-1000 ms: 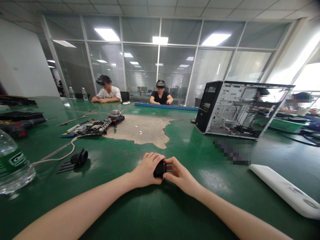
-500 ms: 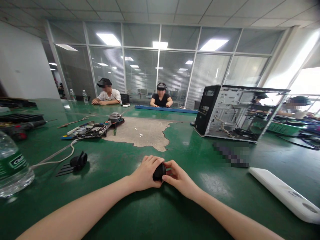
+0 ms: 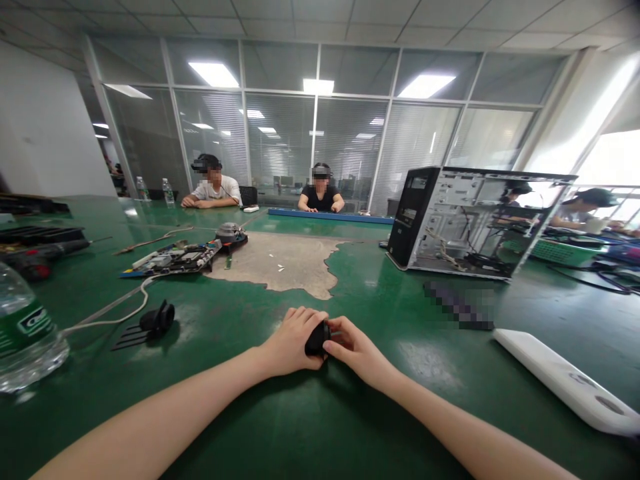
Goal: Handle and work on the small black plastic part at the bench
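Note:
My left hand (image 3: 295, 340) is wrapped round a small black rounded part (image 3: 316, 339), just above the green table. Its kind is not clear, since my fingers cover much of it. The thumb and fingers of my right hand (image 3: 353, 347) close on the right edge of the same part. To the left on the table lies another black piece (image 3: 159, 320), with a round cup-like end and long thin prongs.
A bottle (image 3: 30, 333) stands at left, near a white cable (image 3: 137, 308) and a circuit board (image 3: 175, 259). An opened computer case (image 3: 460, 227) stands at right, beyond a white power bank-like slab (image 3: 560, 380). Other people (image 3: 323, 197) sit across the table.
Both hands keep their hold on the black part. My right fingers have shifted slightly on its edge. The whole view has moved a little.

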The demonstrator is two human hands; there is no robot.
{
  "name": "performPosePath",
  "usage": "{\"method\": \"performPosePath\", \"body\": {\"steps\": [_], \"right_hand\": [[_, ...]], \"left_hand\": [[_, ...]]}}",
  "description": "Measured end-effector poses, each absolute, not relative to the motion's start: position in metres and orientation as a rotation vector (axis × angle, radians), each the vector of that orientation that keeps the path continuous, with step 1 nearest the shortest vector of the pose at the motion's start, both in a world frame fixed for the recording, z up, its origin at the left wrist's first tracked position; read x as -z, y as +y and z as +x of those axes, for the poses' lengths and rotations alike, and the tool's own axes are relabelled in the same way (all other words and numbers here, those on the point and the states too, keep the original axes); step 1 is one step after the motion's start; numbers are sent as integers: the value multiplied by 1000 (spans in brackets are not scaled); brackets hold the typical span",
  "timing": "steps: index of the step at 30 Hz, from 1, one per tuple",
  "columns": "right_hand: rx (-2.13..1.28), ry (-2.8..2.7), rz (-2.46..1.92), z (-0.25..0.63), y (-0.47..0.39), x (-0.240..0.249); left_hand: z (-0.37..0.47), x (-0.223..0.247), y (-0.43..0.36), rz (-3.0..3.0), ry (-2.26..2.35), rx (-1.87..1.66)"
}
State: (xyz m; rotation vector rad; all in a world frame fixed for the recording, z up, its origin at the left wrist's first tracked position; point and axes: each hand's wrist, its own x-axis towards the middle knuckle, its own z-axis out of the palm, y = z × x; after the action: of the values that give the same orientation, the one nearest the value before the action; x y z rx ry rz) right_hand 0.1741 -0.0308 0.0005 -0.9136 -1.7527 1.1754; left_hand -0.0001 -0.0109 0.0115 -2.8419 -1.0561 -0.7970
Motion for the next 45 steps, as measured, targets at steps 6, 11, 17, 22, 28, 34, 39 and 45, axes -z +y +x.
{"method": "performPosePath", "body": {"steps": [6,11,17,22,28,34,39,45], "right_hand": [[-1159,-1752,-854,175,-35,-3],[-1159,-1694,-888,171,-27,2],[-1107,-1792,-891,173,-35,-4],[-1036,-1779,-854,172,-39,-5],[-1106,-1696,-943,171,-30,0],[-1113,-1812,-869,176,-36,-1],[-1118,-1753,-892,174,-33,-1],[-1172,-1745,-918,173,-30,0]], "left_hand": [[1,-12,-12,-2851,-1056,796],[1,-11,-12,-2846,-1063,803],[0,-11,-11,-2837,-1068,790],[0,-10,-11,-2837,-1063,794],[0,-9,-10,-2833,-1080,794],[-1,-9,-9,-2845,-1057,774],[0,-10,-10,-2831,-1066,789],[0,-9,-10,-2832,-1081,768]]}}
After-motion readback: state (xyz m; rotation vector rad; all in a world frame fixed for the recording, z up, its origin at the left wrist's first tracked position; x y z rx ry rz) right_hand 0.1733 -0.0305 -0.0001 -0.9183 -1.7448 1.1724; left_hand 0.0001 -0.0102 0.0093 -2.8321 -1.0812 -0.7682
